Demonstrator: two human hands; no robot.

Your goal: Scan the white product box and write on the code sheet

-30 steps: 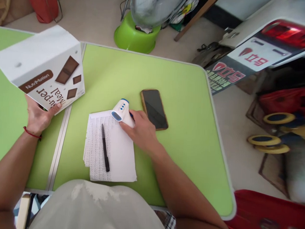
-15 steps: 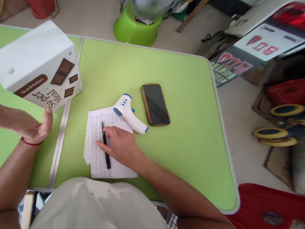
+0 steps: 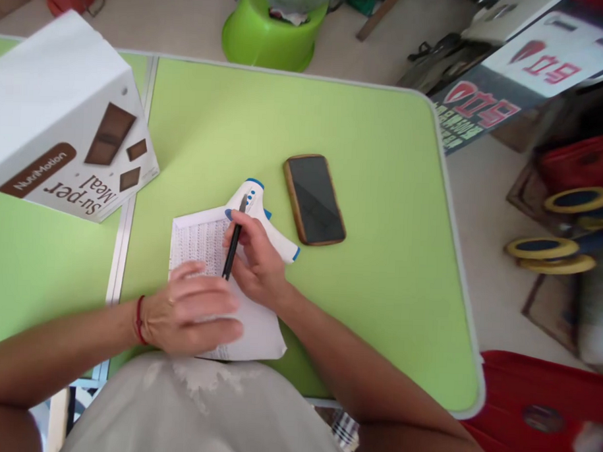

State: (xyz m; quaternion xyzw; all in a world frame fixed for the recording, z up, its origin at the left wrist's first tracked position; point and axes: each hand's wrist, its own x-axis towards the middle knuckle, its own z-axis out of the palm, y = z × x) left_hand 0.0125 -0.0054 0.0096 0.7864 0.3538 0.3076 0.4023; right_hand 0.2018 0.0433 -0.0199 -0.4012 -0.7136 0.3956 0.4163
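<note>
My right hand (image 3: 261,264) holds a black pen (image 3: 232,251) over the papers, its tip end pointing away from me. Fingers stretched out and a little blurred, my left hand (image 3: 192,311) is over the lower left part of the papers, close to the pen's near end; whether it touches them I cannot tell. The white papers (image 3: 258,330) carry dense rows of small printed or written marks. Partly behind my right hand lies a white and blue infrared thermometer (image 3: 280,242), on the papers' far edge. A smartphone (image 3: 316,200) in a brown case rests to its right.
A white NutriMotion box (image 3: 63,105) stands on the left of the green folding table (image 3: 379,255), whose metal seam (image 3: 120,252) runs front to back. Beyond the far edge is a green upturned tub (image 3: 268,37). A red cloth-like surface (image 3: 547,406) is at the lower right.
My right hand has picked the pen up from the papers. My left hand has come from beside the box to over the papers. The view has shifted slightly.
</note>
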